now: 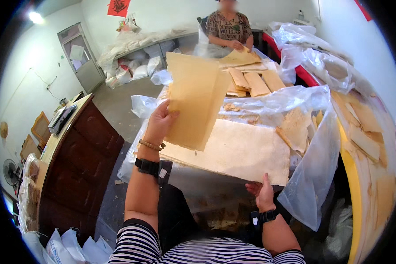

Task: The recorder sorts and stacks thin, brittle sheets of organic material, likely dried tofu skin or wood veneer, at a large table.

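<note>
My left hand (160,118) is closed on the left edge of a thin tan sheet (196,101), thumb on its near face. Raised upright above the table, the sheet looks folded or doubled, its right part slanting. Below it lies a large cream sheet (237,147) with rough edges, on the table in front of me. My right hand (262,193) is at the near right edge of that cream sheet, thumb up and fingers apart. Whether it touches the edge I cannot tell. A torn, crumpled tan piece (295,130) rests by the cream sheet's right corner.
Clear plastic film (312,176) drapes over the table. Folded tan bundles (256,83) lie farther back, where another person (230,31) handles a sheet. A yellow-edged bench (350,176) with more pieces stands right, a dark wooden desk (79,163) left. White sacks (70,248) sit lower left.
</note>
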`<act>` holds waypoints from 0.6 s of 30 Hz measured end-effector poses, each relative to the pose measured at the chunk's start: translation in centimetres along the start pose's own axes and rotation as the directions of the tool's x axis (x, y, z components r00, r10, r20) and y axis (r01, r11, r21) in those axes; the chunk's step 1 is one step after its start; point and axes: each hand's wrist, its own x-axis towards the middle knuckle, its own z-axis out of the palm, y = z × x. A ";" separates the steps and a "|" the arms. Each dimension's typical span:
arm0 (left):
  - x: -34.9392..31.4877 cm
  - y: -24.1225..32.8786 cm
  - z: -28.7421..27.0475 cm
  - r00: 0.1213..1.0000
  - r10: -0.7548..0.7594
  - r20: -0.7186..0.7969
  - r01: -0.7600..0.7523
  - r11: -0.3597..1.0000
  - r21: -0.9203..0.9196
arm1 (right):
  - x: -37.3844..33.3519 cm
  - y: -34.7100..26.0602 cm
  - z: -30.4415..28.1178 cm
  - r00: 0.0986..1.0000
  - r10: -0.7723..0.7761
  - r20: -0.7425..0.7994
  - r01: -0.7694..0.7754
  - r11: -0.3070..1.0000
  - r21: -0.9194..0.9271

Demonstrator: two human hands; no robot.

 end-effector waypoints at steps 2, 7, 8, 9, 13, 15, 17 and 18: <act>0.4 -0.7 -0.1 0.999 -0.033 -0.005 0.033 0.999 0.032 | 0.0 -0.4 0.3 1.000 -0.013 0.027 0.014 1.000 -0.026; -0.9 0.3 2.5 0.999 -0.046 0.030 0.045 0.999 0.009 | -0.2 -0.5 0.3 1.000 0.005 0.000 -0.005 1.000 -0.008; -1.0 -0.4 2.2 0.997 -0.075 0.006 0.075 0.997 0.015 | -0.4 -1.1 0.6 1.000 0.017 0.011 -0.017 1.000 -0.011; -0.5 -1.1 2.5 0.994 -0.105 0.000 0.105 0.994 0.012 | -0.1 -1.1 0.4 0.995 0.074 0.064 -0.070 0.996 -0.063; -5.2 -3.9 6.4 0.945 -0.325 0.034 0.325 0.923 -0.207 | -1.5 -1.7 0.6 0.839 0.318 0.442 -0.188 0.931 -0.313; -8.4 -5.4 9.3 0.933 -0.346 0.097 0.359 0.896 -0.261 | -1.4 -1.2 0.9 0.769 0.358 0.530 -0.189 0.919 -0.347; -11.5 -7.8 8.9 0.931 -0.305 0.201 0.301 0.952 0.052 | -2.1 -1.1 1.5 0.759 0.239 0.606 -0.081 0.958 -0.276; -12.6 -7.7 9.2 0.890 -0.412 0.194 0.432 0.899 -0.073 | -3.1 -2.0 2.3 0.754 0.157 0.638 -0.074 0.985 -0.156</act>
